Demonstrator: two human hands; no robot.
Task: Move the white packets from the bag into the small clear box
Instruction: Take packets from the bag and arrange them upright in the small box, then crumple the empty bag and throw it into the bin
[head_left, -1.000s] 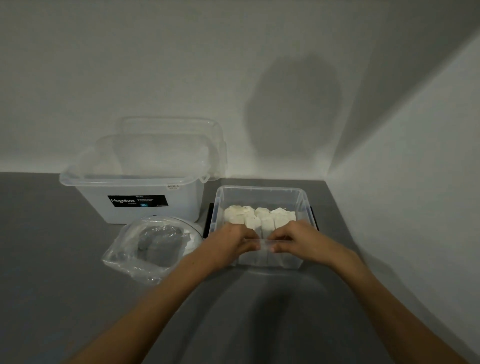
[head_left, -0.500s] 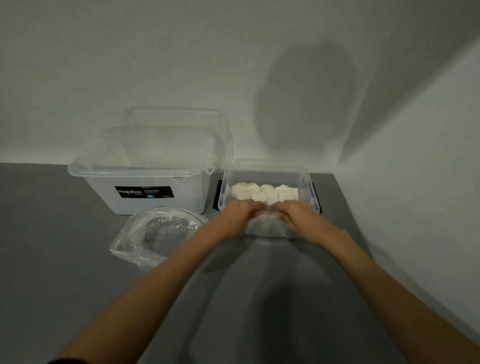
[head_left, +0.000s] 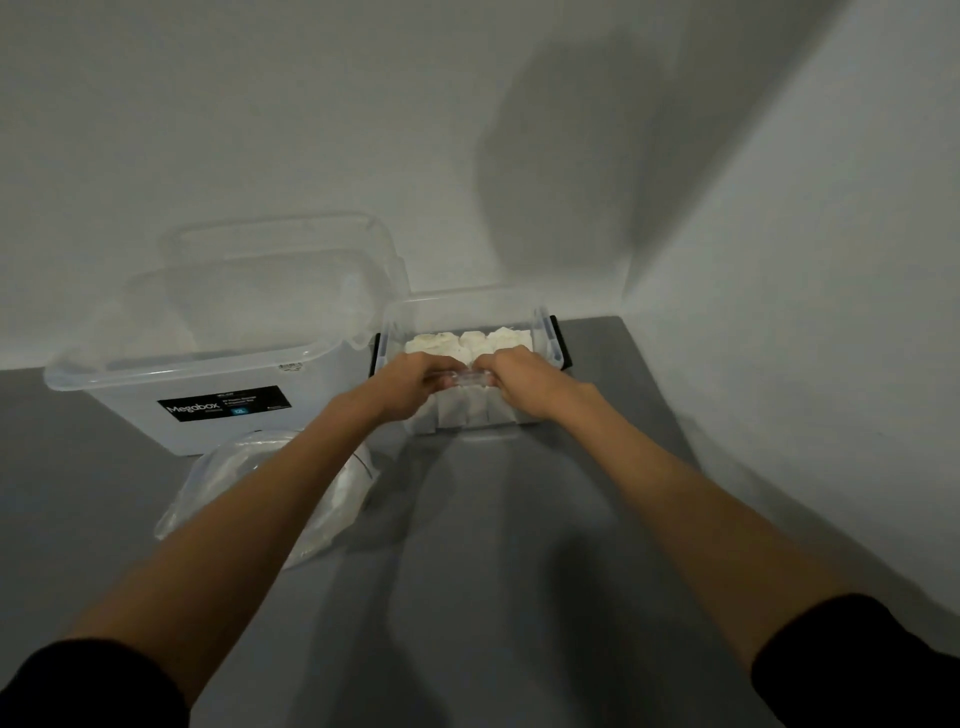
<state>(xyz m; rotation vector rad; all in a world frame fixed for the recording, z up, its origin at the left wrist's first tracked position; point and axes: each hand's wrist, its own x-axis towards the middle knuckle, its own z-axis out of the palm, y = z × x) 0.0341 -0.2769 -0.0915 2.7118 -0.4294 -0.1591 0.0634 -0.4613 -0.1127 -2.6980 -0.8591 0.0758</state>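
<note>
Grey counter (head_left: 519, 571) runs into a corner of plain white walls (head_left: 779, 260), with a soft shadow cast on the far wall. At the far end of the counter, close to the corner, stands the small clear box (head_left: 546, 325) with black clips (head_left: 564, 345) on its sides. The white packets (head_left: 467, 340) sit packed in rows inside it, and more of them show through its near wall. The left hand (head_left: 410, 382) and the right hand (head_left: 524, 376) meet at the middle of the box's near rim, almost touching each other. The fingers (head_left: 434, 371) of both hands are curled over that rim and grip it. Both forearms stretch out from black sleeves (head_left: 88, 686) at the near edge of the view. Just left of the small box stands a larger clear tub (head_left: 322, 395) with a black label (head_left: 223, 402) reading Megabox on its near side. Its clear lid (head_left: 280, 244) leans upright behind it against the far wall. On the counter just near the tub lies the crumpled clear plastic bag (head_left: 228, 478), partly hidden under the left forearm. Whether any packets are left in the bag cannot be told.
</note>
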